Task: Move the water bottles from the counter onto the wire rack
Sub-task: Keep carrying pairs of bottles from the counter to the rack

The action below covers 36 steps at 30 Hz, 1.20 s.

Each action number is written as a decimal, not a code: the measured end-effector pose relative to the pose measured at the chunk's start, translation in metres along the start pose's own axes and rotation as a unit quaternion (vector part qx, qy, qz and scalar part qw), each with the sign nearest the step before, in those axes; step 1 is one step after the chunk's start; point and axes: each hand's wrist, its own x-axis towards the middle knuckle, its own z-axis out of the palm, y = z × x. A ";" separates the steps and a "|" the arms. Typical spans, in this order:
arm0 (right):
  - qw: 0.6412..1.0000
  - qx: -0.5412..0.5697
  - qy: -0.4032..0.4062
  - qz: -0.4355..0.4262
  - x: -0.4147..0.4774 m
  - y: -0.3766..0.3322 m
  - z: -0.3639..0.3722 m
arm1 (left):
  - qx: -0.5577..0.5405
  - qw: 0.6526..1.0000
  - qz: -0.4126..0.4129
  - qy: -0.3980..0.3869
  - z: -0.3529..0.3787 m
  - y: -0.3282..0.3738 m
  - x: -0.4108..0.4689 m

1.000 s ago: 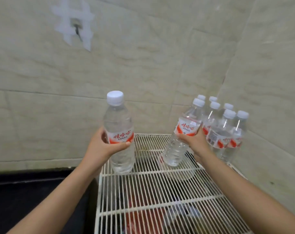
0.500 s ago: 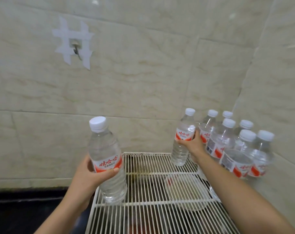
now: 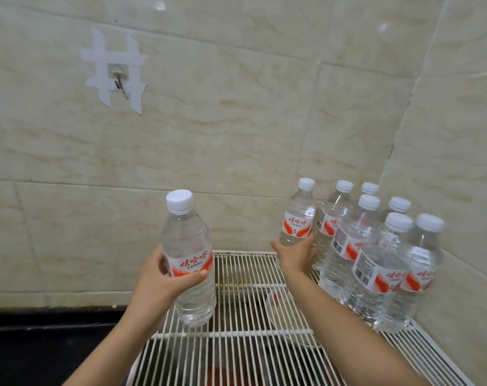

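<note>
The left hand sits at lower centre of the frame, fingers and thumb wrapped around the red-and-white label of a clear water bottle. That bottle is held slightly tilted, its base above the left part of the white wire rack; whether the base touches the wires cannot be told. The right hand, right of centre, curls around the lower half of a second bottle, which stands upright at the back edge of the rack, just beside a cluster of capped bottles. The cluster fills the right side of the rack in the corner of the tiled walls. At upper left, a small metal hook is fixed to the tiles with crossed strips of white tape. A dark counter lies at lower left.
</note>
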 end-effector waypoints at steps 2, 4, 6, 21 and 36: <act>1.000 -0.006 0.012 0.003 0.005 -0.002 0.001 | 0.009 1.000 0.001 0.006 0.002 -0.001 0.004; 1.000 -0.017 0.015 -0.003 0.011 0.000 -0.001 | 0.019 1.000 0.002 0.009 0.003 -0.002 0.006; 0.999 -0.022 0.025 -0.016 0.016 0.005 -0.004 | 0.027 1.000 -0.001 0.010 0.004 -0.003 0.009; 0.995 -0.042 -0.092 0.002 -0.018 0.014 -0.024 | 0.058 0.995 0.012 -0.077 0.095 -0.017 0.103; 0.983 -0.046 -0.179 -0.018 -0.058 0.055 -0.081 | 0.108 0.986 -0.011 -0.126 0.151 -0.025 0.146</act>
